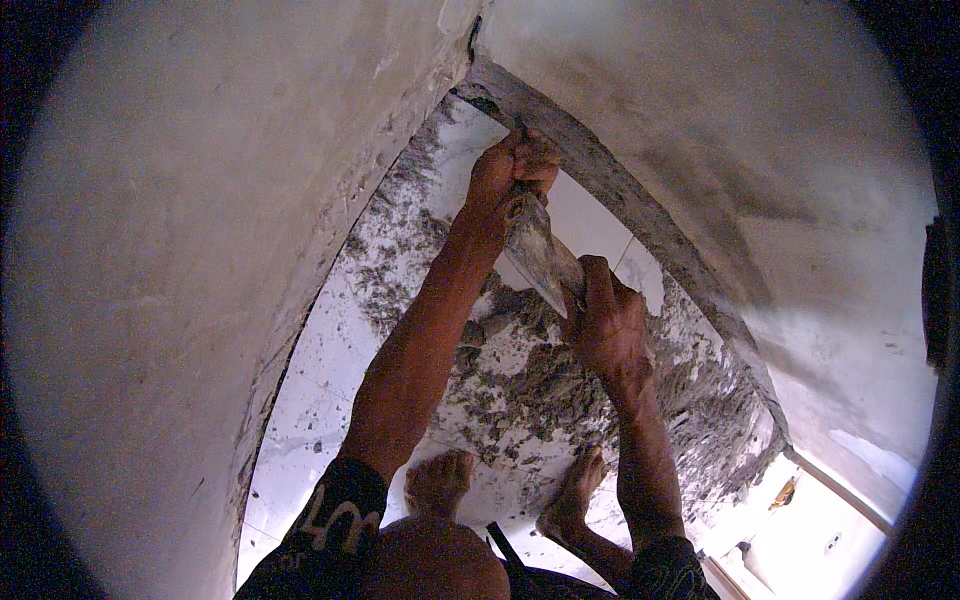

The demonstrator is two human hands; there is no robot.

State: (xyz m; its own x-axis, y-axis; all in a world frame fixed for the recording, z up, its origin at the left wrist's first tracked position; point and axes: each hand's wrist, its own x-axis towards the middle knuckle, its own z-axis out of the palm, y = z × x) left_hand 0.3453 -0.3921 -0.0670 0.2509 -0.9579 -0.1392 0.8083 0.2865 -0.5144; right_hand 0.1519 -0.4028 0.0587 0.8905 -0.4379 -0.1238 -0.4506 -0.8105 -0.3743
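Closed grip, right hand (615, 330): fingers and thumb were wrapped at the near end of one flat tool (537, 250), grey, mortar-smeared, set slantwise between the two hands. Left hand (514, 168): curled at the tool's far end; whether it held the tool or something else could not be told. Mortar (540, 375): dark, crumbly, spread on the near side of the tool and out to its right. Floor (320, 375): pale, smeared and speckled, visible to the tool's left and beneath the mortar. Left wall (190, 260): plain, to the left of the tool. Right wall (800, 150): stained with dark patches, to the tool's right, with a rough grey band (645, 200) along its base. Feet (440, 482): two, bare, well nearer the wearer than the tool.
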